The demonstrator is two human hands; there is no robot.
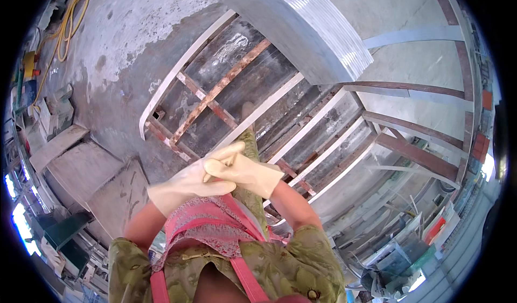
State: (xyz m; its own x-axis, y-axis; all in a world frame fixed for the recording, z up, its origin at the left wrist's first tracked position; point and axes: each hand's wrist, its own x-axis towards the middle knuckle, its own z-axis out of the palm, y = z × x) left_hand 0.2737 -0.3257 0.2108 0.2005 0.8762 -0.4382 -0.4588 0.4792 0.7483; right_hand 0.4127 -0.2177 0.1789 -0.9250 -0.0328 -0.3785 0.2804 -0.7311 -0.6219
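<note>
Both of my hands wear cream rubber gloves and meet in front of my waist. My left hand has its fingers stretched out and its thumb apart, below the other hand. My right hand lies across it, fingers bent and pressed into the gap between the left thumb and fingers. No tool or other object shows between them. Just beneath hangs my pink patterned apron. Beyond my hands is a low metal frame with white rails and rusty crossbars. A thick stack of pale grey sheets rests on its far part.
Rack rails stand at the right against pale panels. Worn boards lean at the left. A yellow hose lies on the wet, stained concrete floor at the far left. Mixed scraps and containers crowd the lower right.
</note>
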